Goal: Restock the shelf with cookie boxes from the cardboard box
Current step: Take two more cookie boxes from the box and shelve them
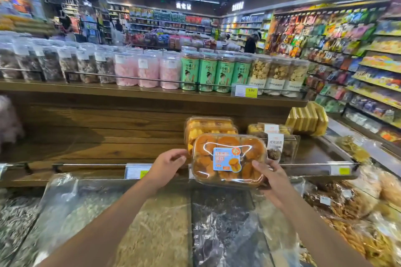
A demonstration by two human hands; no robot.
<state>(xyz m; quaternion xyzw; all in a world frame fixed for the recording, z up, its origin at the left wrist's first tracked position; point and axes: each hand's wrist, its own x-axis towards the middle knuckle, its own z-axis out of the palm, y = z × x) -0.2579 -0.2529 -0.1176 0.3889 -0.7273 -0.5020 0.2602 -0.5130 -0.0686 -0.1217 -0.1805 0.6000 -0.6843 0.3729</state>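
Stocking is in progress. One cookie box (227,159) is held in the air above the front rail (91,165) of the lower shelf (108,149) and is not yet placed. The right hand (274,180) grips its lower right edge, thumb on the lid. The left hand (167,166) has loosely curled fingers just beside the left edge and shows no grip. Two stacked matching boxes (209,127) already lie on the shelf directly behind it. Much shelf space to the left is unfilled. The cardboard box is out of view, so remaining stock cannot be counted.

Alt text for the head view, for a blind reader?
The right hand grips a clear plastic box of orange cookies in front of the lower wooden shelf, where similar boxes are stacked; the left hand hovers beside its left edge.
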